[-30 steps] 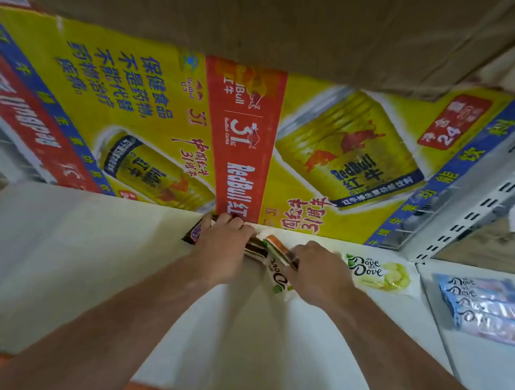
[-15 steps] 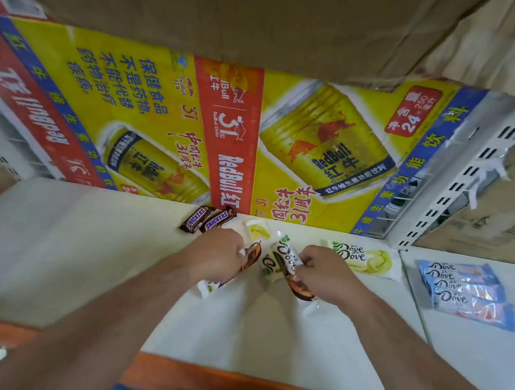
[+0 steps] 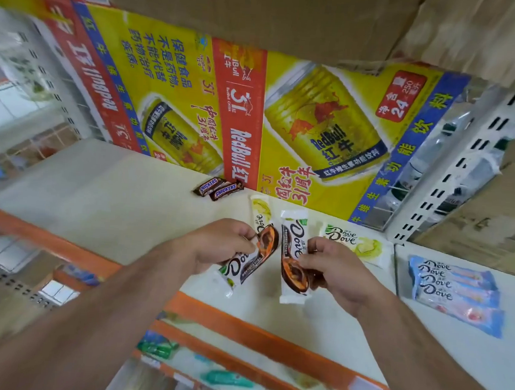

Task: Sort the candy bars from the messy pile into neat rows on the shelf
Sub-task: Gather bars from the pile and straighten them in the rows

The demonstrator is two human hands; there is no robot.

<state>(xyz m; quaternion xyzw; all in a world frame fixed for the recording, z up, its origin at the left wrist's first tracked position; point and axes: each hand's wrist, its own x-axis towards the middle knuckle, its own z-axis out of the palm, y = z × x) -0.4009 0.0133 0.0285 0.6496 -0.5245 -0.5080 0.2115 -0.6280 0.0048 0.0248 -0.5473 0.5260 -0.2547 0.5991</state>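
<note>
My left hand [image 3: 219, 247] pinches a white-and-brown Dove bar [image 3: 247, 262] that hangs tilted above the white shelf [image 3: 103, 202]. In my right hand [image 3: 333, 270] I grip another Dove bar [image 3: 293, 252] of the same kind, held nearly upright. Both bars are lifted off the shelf, close together. Behind them a pale yellow Dove bar [image 3: 260, 208] lies on the shelf, and a second yellow-green Dove bar [image 3: 355, 242] lies to the right. Two Snickers bars [image 3: 218, 187] sit side by side at the back.
A Red Bull carton [image 3: 256, 109] stands along the back of the shelf. Several blue Dove bars [image 3: 454, 287] lie stacked on the neighbouring shelf to the right. An orange rail [image 3: 241, 324] edges the shelf front, with lower shelves beneath. A cardboard box [image 3: 263, 9] hangs overhead.
Both hands have drawn back from the rear of the shelf toward the front, each lifting a Dove bar. The Snickers bars stayed at the back.
</note>
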